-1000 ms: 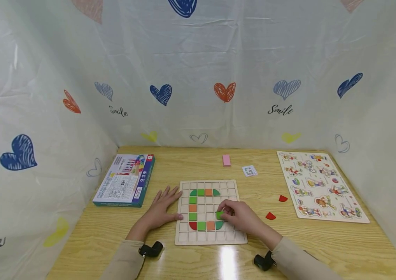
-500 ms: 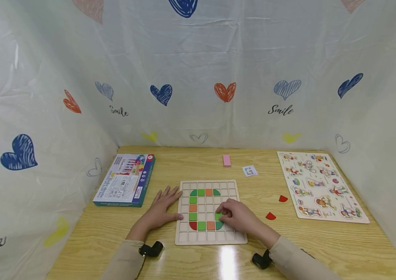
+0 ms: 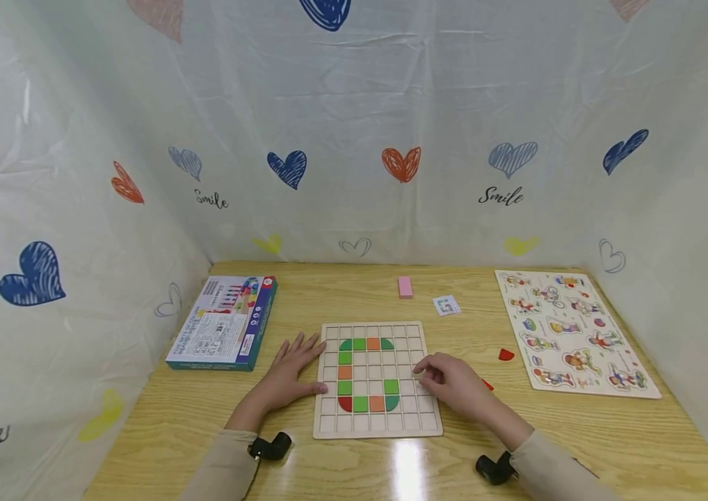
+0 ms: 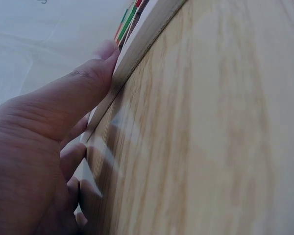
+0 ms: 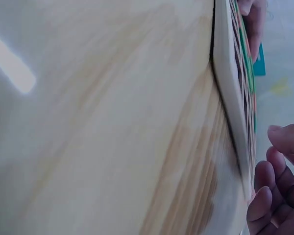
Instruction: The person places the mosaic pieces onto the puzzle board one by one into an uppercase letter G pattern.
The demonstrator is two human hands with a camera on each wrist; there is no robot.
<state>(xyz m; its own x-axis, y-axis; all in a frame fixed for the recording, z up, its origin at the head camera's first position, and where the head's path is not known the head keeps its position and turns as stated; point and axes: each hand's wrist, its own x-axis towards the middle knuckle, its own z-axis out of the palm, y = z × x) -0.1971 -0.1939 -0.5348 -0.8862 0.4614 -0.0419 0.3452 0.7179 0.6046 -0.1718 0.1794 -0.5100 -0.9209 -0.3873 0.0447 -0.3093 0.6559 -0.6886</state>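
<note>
A pale wooden grid board lies on the table, with green, orange, dark green and red tiles set in its cells. One light green square tile sits in the right column, just above the dark green corner piece. My left hand rests beside the board with spread fingers; its thumb touches the board's edge. Over the board's right edge is my right hand, fingers loosely bent. Nothing shows between its thumb and fingertips in the right wrist view.
Right of the board lie one red quarter-round piece and another red piece, partly hidden by my right hand. Behind are a pink block and a small pattern card. A box stands left, a picture puzzle board right.
My right hand has let go of the light green tile, which now lies in its cell, and has moved right toward the board's edge. The left hand has stayed put.
</note>
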